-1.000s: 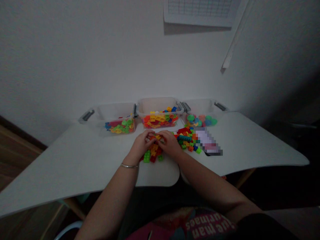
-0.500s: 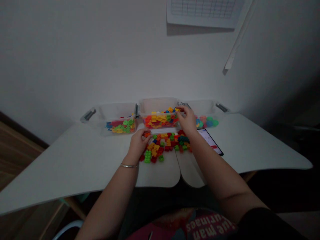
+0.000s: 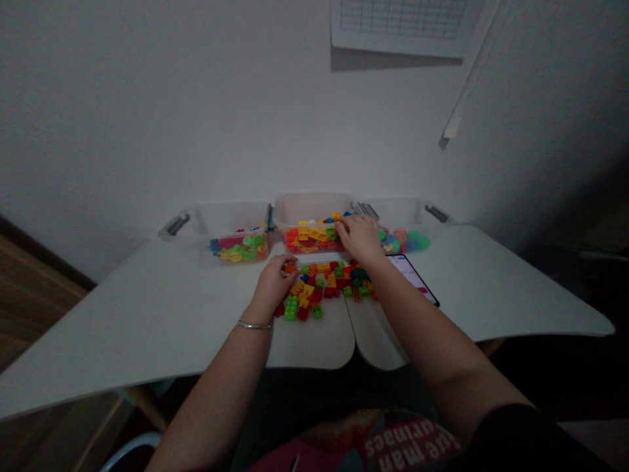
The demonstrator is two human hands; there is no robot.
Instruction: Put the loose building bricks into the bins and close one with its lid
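A spread of colourful toy building bricks [image 3: 331,282] lies on the white table. At its left edge, my left hand [image 3: 274,283] is closed, thumb and fingertips round an orange building brick [image 3: 291,268]. My right hand [image 3: 362,237] is at the front right of the middle clear bin [image 3: 314,202], which holds yellow, red and other bricks [image 3: 309,235]. Its fingers are bent and slightly apart, pointing left, with no brick visible between them. The palm side is hidden.
To the left stands a clear bin [image 3: 230,213] with green, yellow and blue pieces. Another clear bin [image 3: 398,208] on the right holds round green, blue and red pieces. A phone [image 3: 413,278] lies beside my right forearm. The wall is directly behind the bins.
My right hand has moved slightly left and down, from above the middle bin's right side to its front. My left hand has hardly moved.
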